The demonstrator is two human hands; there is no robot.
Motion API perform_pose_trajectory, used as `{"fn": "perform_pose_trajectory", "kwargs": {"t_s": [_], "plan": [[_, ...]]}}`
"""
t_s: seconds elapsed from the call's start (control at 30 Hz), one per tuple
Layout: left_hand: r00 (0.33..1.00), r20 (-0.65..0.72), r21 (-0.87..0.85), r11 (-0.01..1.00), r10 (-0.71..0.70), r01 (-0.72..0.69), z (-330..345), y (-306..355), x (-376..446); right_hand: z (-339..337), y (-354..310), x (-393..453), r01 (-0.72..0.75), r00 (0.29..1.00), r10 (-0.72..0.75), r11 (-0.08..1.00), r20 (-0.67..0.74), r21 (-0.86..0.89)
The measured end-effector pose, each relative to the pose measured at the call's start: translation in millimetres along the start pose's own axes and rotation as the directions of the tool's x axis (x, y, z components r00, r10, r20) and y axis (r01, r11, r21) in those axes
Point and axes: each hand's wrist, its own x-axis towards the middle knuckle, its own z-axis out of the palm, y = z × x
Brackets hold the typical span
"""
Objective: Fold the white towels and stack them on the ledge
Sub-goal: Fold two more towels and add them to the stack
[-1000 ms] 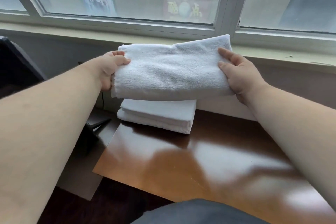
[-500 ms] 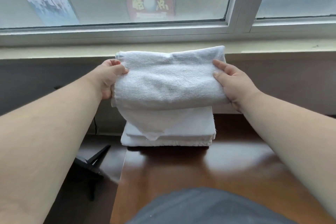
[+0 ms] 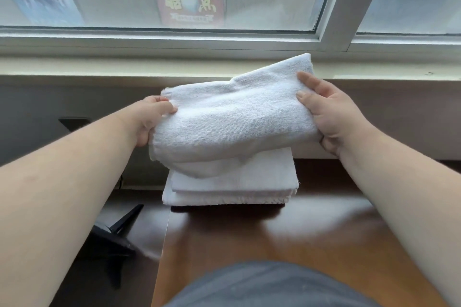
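Folded white towel (image 3: 232,119) is held in the air by both ends, the left hand (image 3: 149,119) and the right hand (image 3: 329,112) each gripping one end, above the towel stack (image 3: 232,184) on the wooden table (image 3: 274,237), near the ledge (image 3: 99,67).

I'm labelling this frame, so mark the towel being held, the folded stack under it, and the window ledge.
held towel (image 3: 232,122), head view, middle of its top face.
folded stack (image 3: 262,177), head view, top towel's bare right part.
window ledge (image 3: 99,68), head view, bare pale strip left of the towel.
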Motion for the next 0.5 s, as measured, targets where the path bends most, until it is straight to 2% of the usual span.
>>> {"fn": "perform_pose_trajectory", "kwargs": {"t_s": [0.13, 0.2, 0.27, 0.3, 0.33, 0.37, 0.4, 0.43, 0.47, 0.5], "plan": [[0.994, -0.001, 0.148, 0.983, -0.112, 0.11, 8, -11, -20, 14, -32, -11, 0.05, 0.996, -0.049, 0.999, 0.072, -0.009], [0.994, -0.035, 0.207, 0.972, -0.106, 0.111, 18, -17, -34, 20, -48, -15, 0.081, 0.991, -0.077, 0.996, 0.107, -0.03], [0.968, -0.247, 0.281, 0.96, 0.048, 0.024, 30, -21, -55, 24, -61, -19, 0.11, 0.985, -0.103, 0.993, 0.14, -0.042], [0.899, -0.373, 0.321, 0.941, 0.231, -0.109, 38, -24, -73, 25, -66, -21, 0.125, 0.982, -0.116, 0.991, 0.152, -0.052], [0.761, -0.44, 0.356, 0.871, 0.476, -0.339, 49, -26, -99, 25, -70, -24, 0.139, 0.979, -0.127, 0.988, 0.16, -0.066], [0.601, -0.404, 0.389, 0.724, 0.69, -0.57, 63, -28, -130, 25, -73, -26, 0.15, 0.977, -0.135, 0.986, 0.166, -0.079], [0.505, -0.237, 0.394, 0.557, 0.83, -0.731, 80, -36, -157, 23, -76, -28, 0.156, 0.976, -0.14, 0.984, 0.168, -0.087], [0.475, 0.015, 0.342, 0.442, 0.88, -0.829, 99, -49, -180, 19, -78, -30, 0.16, 0.976, -0.144, 0.983, 0.165, -0.09], [0.518, 0.275, 0.248, 0.461, 0.81, -0.852, 121, -64, -196, 15, -80, -32, 0.164, 0.976, -0.149, 0.983, 0.159, -0.087], [0.603, 0.492, 0.208, 0.587, 0.629, -0.782, 144, -76, -208, 10, -81, -35, 0.167, 0.976, -0.153, 0.983, 0.154, -0.08]]}}
